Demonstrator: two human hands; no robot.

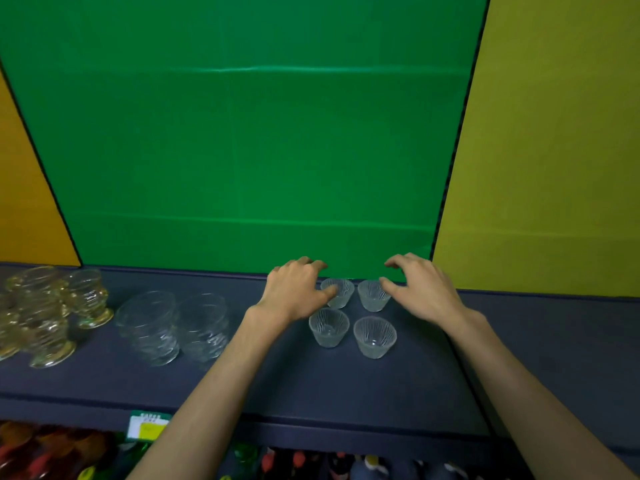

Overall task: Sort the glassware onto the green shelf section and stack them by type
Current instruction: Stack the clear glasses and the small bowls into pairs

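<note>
Three coloured panels back the shelf: a broad green panel in the middle, creased in two horizontal lines, an orange one cut off at the left edge and a yellow-olive one on the right. Below them runs a long dark blue shelf with a matte, cloth-like surface.

On its left end stand amber footed glasses, ribbed and stacked, partly cut off by the frame; how many there are is hard to tell. Next to them sit two stacks of clear swirled bowls, their outlines smeared by blur.

In front of the green panel, four small frosted cups with fine vertical ribbing stand upright in a two-by-two square, close together but apart.

The left hand reaches over the back-left cup, its fingers loosely curved and its thumb at the rim; whether it actually grips is unclear. The right hand hovers beside the back-right cup with fingers spread and slack, thumb near the rim.

Below the shelf edge, a green-and-yellow price tag is too blurred to read, and colourful items beneath are indistinct.
</note>
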